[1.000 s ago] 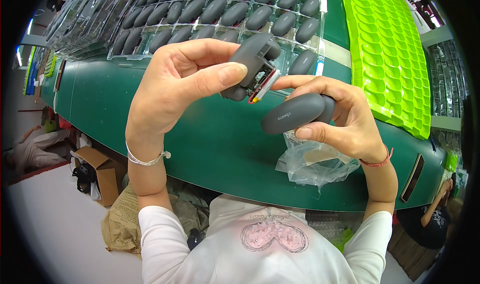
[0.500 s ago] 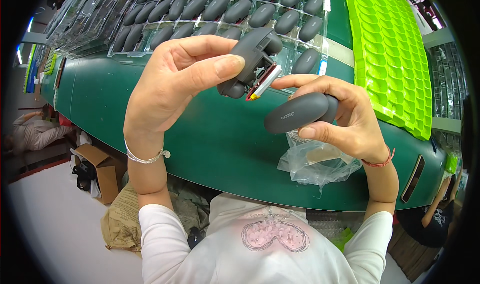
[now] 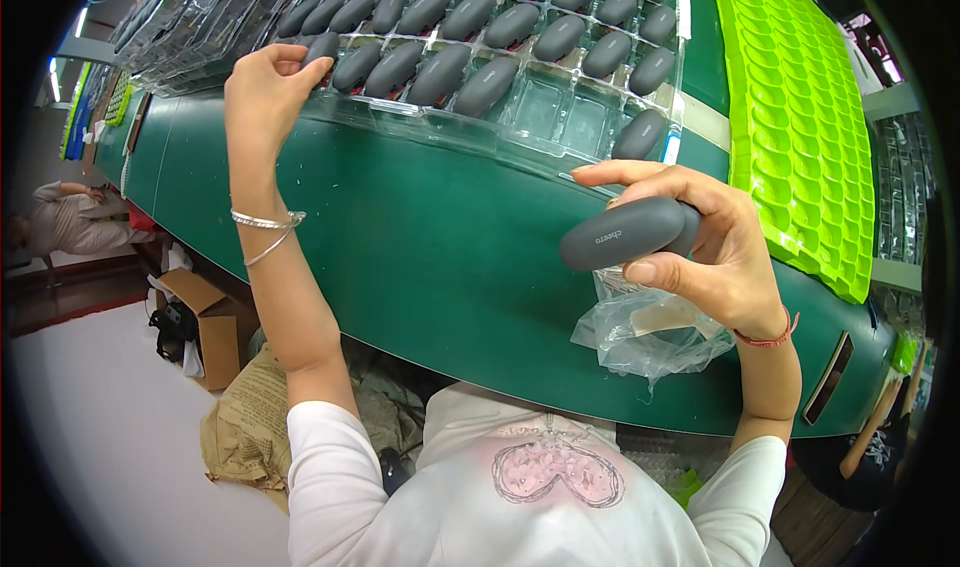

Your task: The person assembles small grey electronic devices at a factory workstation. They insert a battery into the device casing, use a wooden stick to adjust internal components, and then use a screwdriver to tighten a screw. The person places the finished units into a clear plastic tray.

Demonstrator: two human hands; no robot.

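Observation:
My left hand (image 3: 265, 92) reaches to the near left corner of a clear plastic tray (image 3: 440, 130). Its thumb and fingertips close on a dark grey oval plastic case (image 3: 321, 47) there; the fingers partly cover it. Rows of similar grey oval cases (image 3: 440, 72) sit in the tray's pockets, some with reddish parts showing beneath. Above the table's right half, my right hand (image 3: 718, 242) grips smooth dark grey oval shells (image 3: 620, 235) between thumb and fingers, at least two stacked together. Its index finger extends past them, close to a case (image 3: 640, 134) at the tray's near right corner.
Stacked clear trays (image 3: 200, 37) rise at the far left. A bright green moulded tray (image 3: 800, 117) lies along the right. Below my right hand is a crumpled clear plastic bag (image 3: 650, 337) on the green table (image 3: 430, 277). A phone-like slab (image 3: 828, 377) rests near the right edge.
My left hand has gone from the middle to the tray's near left corner; the opened grey device with its exposed board no longer shows. My right hand has shifted slightly right, still holding the shells.

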